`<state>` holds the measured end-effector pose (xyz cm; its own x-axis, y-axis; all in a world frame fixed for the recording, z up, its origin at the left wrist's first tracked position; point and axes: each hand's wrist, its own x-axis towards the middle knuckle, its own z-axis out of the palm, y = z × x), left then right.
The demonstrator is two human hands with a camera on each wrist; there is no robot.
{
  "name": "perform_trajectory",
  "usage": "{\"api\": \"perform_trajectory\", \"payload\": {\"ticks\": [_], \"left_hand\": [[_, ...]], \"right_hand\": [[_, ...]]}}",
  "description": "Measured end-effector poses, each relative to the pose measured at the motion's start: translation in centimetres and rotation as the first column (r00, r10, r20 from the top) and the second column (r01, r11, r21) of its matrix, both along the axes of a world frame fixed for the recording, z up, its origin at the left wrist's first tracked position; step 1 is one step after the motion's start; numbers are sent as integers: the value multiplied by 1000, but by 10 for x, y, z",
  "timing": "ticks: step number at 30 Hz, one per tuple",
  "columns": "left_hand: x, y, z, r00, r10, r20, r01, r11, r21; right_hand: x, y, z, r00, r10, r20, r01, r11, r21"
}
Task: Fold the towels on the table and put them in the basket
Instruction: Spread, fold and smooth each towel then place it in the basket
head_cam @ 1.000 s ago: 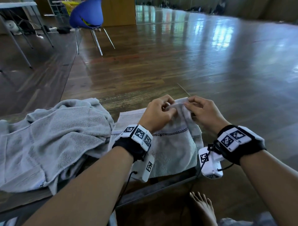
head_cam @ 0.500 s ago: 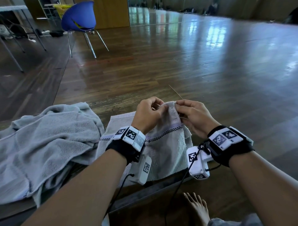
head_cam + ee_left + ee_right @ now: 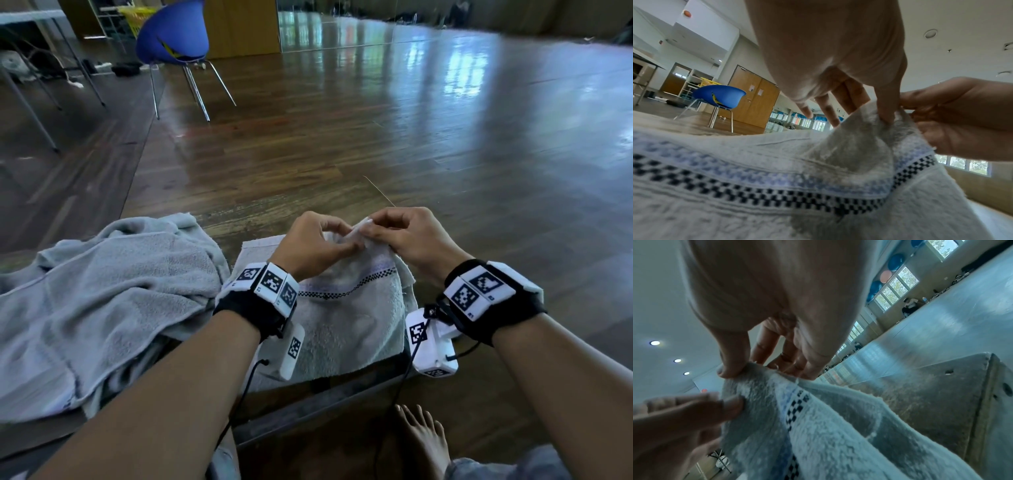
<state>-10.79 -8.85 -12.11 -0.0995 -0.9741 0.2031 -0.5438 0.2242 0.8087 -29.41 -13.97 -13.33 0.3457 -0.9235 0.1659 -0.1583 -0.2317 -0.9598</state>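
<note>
Both of your hands pinch one raised corner of a small white towel on the table in front of you.

At 9 o'clock a large grey towel (image 3: pixel 102 301) lies crumpled on the table (image 3: pixel 329 397), just beside the small one. At the centre, the white towel (image 3: pixel 346 329), with a blue band and a black checked stripe, lies mostly flat, its far right corner lifted. Your left hand (image 3: pixel 308 248) grips that corner, thumb and fingers curled narrowly around the cloth. At 1 o'clock your right hand (image 3: pixel 414 236) pinches the same corner from the other side, fingertips touching those of the left. At 11 o'clock, well apart across the wooden floor, stands a blue chair (image 3: pixel 173 34). At 5 o'clock a bare foot (image 3: pixel 424 442) rests on the floor beneath the table edge.
</note>
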Motion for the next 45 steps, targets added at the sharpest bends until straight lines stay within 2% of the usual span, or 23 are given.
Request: {"api": "perform_trajectory", "payload": {"ticks": [3, 7, 9, 14, 19, 22, 27, 32, 36, 39, 42, 45], "left_hand": [[15, 3, 3, 998, 8, 70, -8, 1000, 5], [47, 2, 5, 983, 65, 172, -66, 998, -5], [64, 4, 2, 965, 94, 246, -94, 996, -10], [103, 9, -5, 890, 185, 416, -169, 983, -77], [122, 16, -9, 862, 255, 439, -217, 967, -136], [128, 18, -10, 844, 260, 468, -219, 965, -142], [140, 19, -12, 829, 312, 464, -257, 950, -178], [148, 20, -13, 846, 283, 452, -241, 959, -149], [152, 24, -12, 887, 217, 408, -194, 976, -97], [156, 28, -11, 885, 186, 426, -174, 982, -67], [154, 30, -9, 873, 238, 426, -228, 971, -75], [147, 27, -4, 844, 314, 434, -316, 946, -70]], "right_hand": [[-5, -1, 5, 1000, 0, -15, 0, 999, -54], [-24, -14, 6, 992, -108, 71, 112, 992, -52], [-30, -20, 2, 977, -173, 123, 178, 984, -27], [-39, -34, -8, 948, -302, 106, 298, 953, 53], [-32, -39, -17, 926, -372, 64, 365, 925, 105], [-27, -42, -21, 913, -407, -39, 409, 908, 93], [-20, -48, -21, 899, -432, -71, 438, 892, 109], [-18, -51, -18, 886, -451, -105, 462, 876, 140], [-17, -49, -19, 879, -458, -130, 474, 867, 151], [-17, -47, -24, 871, -466, -153, 488, 857, 166], [-19, -44, -24, 880, -437, -187, 474, 839, 269], [-12, -39, -11, 918, -359, -167, 396, 816, 421]]}}
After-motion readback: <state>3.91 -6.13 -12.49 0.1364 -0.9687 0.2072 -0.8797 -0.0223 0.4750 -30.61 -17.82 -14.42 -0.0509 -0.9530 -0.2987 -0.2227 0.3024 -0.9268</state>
